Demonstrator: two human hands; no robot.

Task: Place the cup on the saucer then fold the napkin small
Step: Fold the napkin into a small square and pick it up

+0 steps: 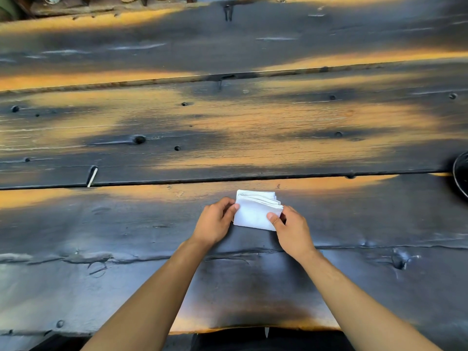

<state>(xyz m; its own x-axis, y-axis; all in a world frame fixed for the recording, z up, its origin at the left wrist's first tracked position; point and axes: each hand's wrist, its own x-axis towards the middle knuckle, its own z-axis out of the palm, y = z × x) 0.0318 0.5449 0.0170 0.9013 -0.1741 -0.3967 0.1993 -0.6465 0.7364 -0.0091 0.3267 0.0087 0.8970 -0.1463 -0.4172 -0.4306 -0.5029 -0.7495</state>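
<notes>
A white napkin (255, 210) lies folded into a small thick rectangle on the dark wooden table, its stacked layers showing along the far edge. My left hand (215, 220) pinches its left edge between thumb and fingers. My right hand (291, 229) grips its right side, thumb on top. A dark round rim (459, 176), perhaps the saucer, is cut off at the right edge of the view; I cannot tell whether a cup stands on it.
The table (228, 122) is made of wide charred planks with gaps, knots and nail holes. A small white stick (92, 177) sits in a plank gap at the left. Baskets and a shelf (101, 1) lie beyond the far edge.
</notes>
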